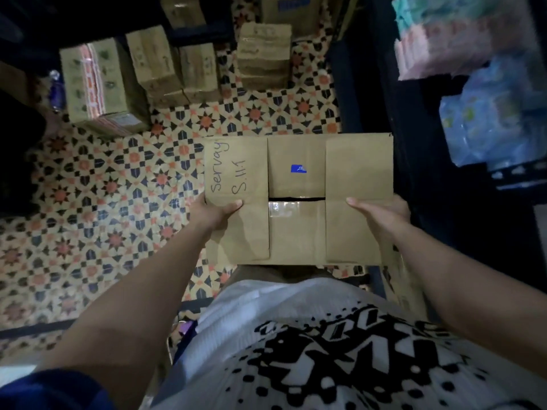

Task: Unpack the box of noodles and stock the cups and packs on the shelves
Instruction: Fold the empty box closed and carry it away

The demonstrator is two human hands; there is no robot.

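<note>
Box [299, 199] held above tiled floor [103, 202], flaps closed w/ slit at centre. Left hand [214, 210] grips left edge, right hand [381, 211] grips right edge. Shelf [429, 143] just right; stacked cartons [148, 72] well ahead.

I hold a closed cardboard box [299, 199] above patterned floor tiles [97, 202]; my left hand [213, 210] grips its 9 o'clock edge, my right hand [381, 211] its 3 o'clock edge. Handwriting reads "Servay S.11.1". Stacked cartons [154, 66] lie at 11 o'clock.
</note>
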